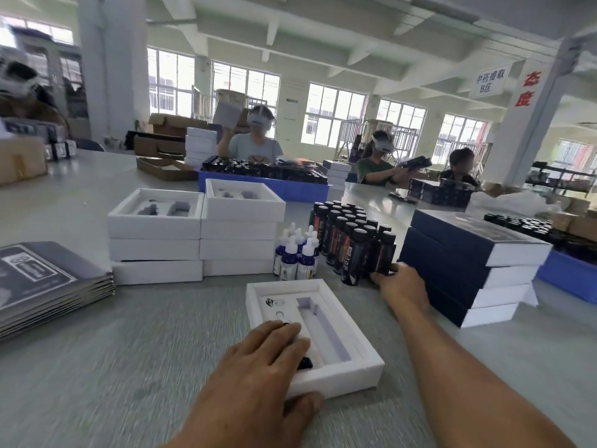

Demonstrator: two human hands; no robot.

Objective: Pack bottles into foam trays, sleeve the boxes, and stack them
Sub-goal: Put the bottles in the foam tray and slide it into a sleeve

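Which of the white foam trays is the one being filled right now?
The lone foam tray nearest the camera, under the left hand. The other trays sit in two stacks behind it, untouched.

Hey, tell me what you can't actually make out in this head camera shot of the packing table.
- Head view: the left hand covers the dark bottle in the foam tray.
- Head view: the right hand hides how its fingers meet the tall dark bottles.
- Head view: print on the flat sleeves is blurred, and the frame's left edge cuts them off.
- Head view: dropper bottle labels are too small.
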